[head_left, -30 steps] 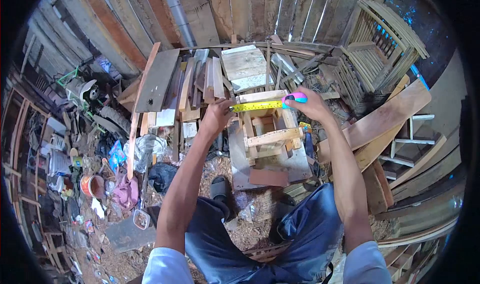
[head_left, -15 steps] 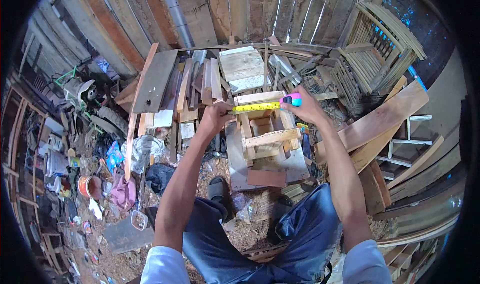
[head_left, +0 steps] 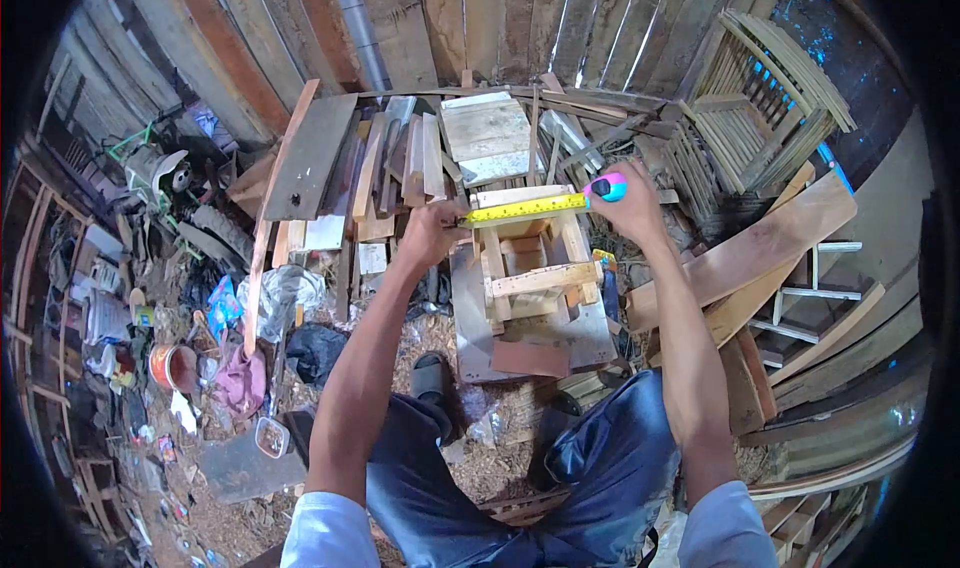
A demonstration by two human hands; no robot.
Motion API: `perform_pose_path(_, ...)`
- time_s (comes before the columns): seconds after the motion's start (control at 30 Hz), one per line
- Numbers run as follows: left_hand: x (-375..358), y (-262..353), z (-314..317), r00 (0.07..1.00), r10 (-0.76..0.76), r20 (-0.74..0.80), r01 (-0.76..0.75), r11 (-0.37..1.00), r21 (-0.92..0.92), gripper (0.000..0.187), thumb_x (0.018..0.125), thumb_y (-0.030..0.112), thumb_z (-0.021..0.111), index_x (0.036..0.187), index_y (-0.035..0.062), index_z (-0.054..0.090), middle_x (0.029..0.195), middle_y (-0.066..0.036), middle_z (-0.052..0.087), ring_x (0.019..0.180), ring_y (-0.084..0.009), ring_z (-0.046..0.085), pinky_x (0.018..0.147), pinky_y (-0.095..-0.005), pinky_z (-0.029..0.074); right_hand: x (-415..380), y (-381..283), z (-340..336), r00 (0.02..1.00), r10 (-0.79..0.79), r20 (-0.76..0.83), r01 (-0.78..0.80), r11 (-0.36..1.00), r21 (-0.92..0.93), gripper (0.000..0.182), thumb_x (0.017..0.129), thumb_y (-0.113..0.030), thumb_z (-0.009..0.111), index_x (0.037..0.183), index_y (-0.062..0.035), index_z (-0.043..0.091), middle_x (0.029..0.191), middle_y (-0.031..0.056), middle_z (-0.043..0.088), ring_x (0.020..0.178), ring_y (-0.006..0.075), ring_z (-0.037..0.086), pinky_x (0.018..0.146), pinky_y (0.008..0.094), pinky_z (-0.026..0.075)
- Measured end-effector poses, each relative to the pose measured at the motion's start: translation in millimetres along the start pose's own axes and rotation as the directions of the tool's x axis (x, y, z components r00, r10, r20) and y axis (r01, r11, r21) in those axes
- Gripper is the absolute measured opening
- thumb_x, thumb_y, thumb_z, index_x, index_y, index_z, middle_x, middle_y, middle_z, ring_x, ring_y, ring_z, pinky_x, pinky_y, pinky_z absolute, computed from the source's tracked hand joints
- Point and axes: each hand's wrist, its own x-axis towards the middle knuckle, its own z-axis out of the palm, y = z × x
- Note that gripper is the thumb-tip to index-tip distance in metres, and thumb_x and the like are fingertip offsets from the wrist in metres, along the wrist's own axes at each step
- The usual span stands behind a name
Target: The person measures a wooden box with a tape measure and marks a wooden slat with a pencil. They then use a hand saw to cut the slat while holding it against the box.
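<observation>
A yellow tape measure (head_left: 525, 209) stretches level across the top of a small wooden frame (head_left: 545, 276), near its far rail. My left hand (head_left: 432, 234) pinches the free end of the blade at the frame's left side. In my right hand (head_left: 630, 208) is the pink and blue case, just past the frame's right edge. The frame stands on a pale board-topped work stand (head_left: 475, 343) in front of my knees. A reddish-brown wood block (head_left: 531, 358) lies at the near edge of that top.
Loose planks (head_left: 395, 163) lean beyond the stand to the left. A slatted wooden chair (head_left: 755, 118) stands at the far right, with a wide plank (head_left: 760, 238) nearer. On the left floor are a red bucket (head_left: 175, 368) and a pink bag (head_left: 240, 380). Wood shavings cover the ground.
My right hand has moved right with the case, so more yellow blade shows. My left hand keeps the blade's end at about the same spot.
</observation>
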Motion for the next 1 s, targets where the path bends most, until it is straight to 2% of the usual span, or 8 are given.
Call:
perform_pose_path(0.13,1,8,-3,1.0,-0.004,0.027,0.002,0.998,0.07,0.035,0.066,0.004,0.077,0.099,-0.0008,0.069,0.099,-0.019,0.067,0.096,-0.0319,0.065,0.084,-0.037,0.05,0,9,7,0.998,-0.049,-0.032,0.049,0.999,-0.005,0.041,0.072,-0.021,0.077,0.102,-0.0012,0.058,0.101,0.0168,0.056,0.095,0.0347,0.057,0.084,0.041,0.047)
perform_pose_path(0.5,-4,6,-3,0.998,-0.061,0.006,0.061,0.997,-0.049,0.032,0.073,0.001,0.076,0.102,-0.0032,0.063,0.089,-0.014,0.069,0.079,-0.0174,0.065,0.07,-0.0313,0.052,-7,16,7,0.985,0.038,0.171,-0.027,0.997,-0.069,0.057,0.076,-0.036,0.075,0.118,-0.0043,0.053,0.112,0.0202,0.052,0.106,0.0385,0.053,0.092,0.0437,0.044)
perform_pose_path(0.6,-3,17,-5,0.996,-0.084,0.01,0.084,0.989,-0.122,0.032,0.074,0.004,0.076,0.102,-0.0031,0.063,0.088,-0.014,0.069,0.078,-0.018,0.066,0.069,-0.0314,0.051,-8,10,10,0.978,0.055,0.2,-0.043,0.997,-0.065,0.059,0.077,-0.038,0.075,0.12,-0.0054,0.052,0.112,0.0204,0.052,0.107,0.0385,0.053,0.094,0.0436,0.044)
perform_pose_path(0.63,-1,17,-6,0.996,-0.087,0.018,0.088,0.993,-0.078,0.032,0.074,0.006,0.076,0.102,-0.0028,0.063,0.088,-0.015,0.069,0.079,-0.0187,0.066,0.069,-0.0315,0.051,-9,11,10,0.975,0.064,0.213,-0.052,0.997,-0.06,0.059,0.077,-0.038,0.075,0.121,-0.0057,0.051,0.112,0.0204,0.052,0.107,0.0384,0.052,0.094,0.0434,0.044)
perform_pose_path(0.7,1,14,-8,0.995,-0.097,0.034,0.097,0.995,0.009,0.033,0.074,0.009,0.076,0.102,-0.0022,0.063,0.088,-0.015,0.069,0.08,-0.0199,0.066,0.07,-0.0317,0.052,-10,10,10,0.968,0.053,0.245,-0.048,0.998,-0.026,0.059,0.076,-0.037,0.076,0.121,-0.0072,0.051,0.113,0.0191,0.052,0.107,0.0372,0.053,0.094,0.0429,0.044)
perform_pose_path(0.8,0,3,-3,1.0,0.028,-0.008,-0.028,0.998,-0.051,0.034,0.073,0.011,0.077,0.102,0.0005,0.065,0.088,-0.015,0.069,0.08,-0.0218,0.067,0.071,-0.0323,0.052,-10,8,9,0.953,-0.009,0.301,0.008,1.0,0.006,0.055,0.074,-0.031,0.078,0.118,-0.0087,0.053,0.111,0.0168,0.053,0.106,0.0356,0.054,0.092,0.0417,0.045)
perform_pose_path(0.9,0,11,-10,0.991,-0.128,0.048,0.122,0.985,0.124,0.033,0.073,0.012,0.077,0.102,0.0029,0.067,0.087,-0.015,0.069,0.08,-0.0231,0.068,0.072,-0.0329,0.052,-7,9,1,0.933,-0.017,0.36,0.012,1.0,0.017,0.051,0.07,-0.024,0.079,0.113,-0.0091,0.056,0.108,0.0151,0.055,0.103,0.0344,0.055,0.09,0.0405,0.045)
perform_pose_path(1.0,-1,-5,-8,0.999,0.049,0.019,-0.05,0.995,0.082,0.032,0.072,0.014,0.077,0.101,0.0046,0.068,0.085,-0.015,0.069,0.078,-0.0251,0.067,0.071,-0.0345,0.051,-3,10,-1,0.941,-0.004,0.339,-0.004,1.0,0.021,0.048,0.068,-0.018,0.077,0.11,-0.0084,0.057,0.105,0.015,0.056,0.101,0.0343,0.056,0.089,0.0398,0.045)
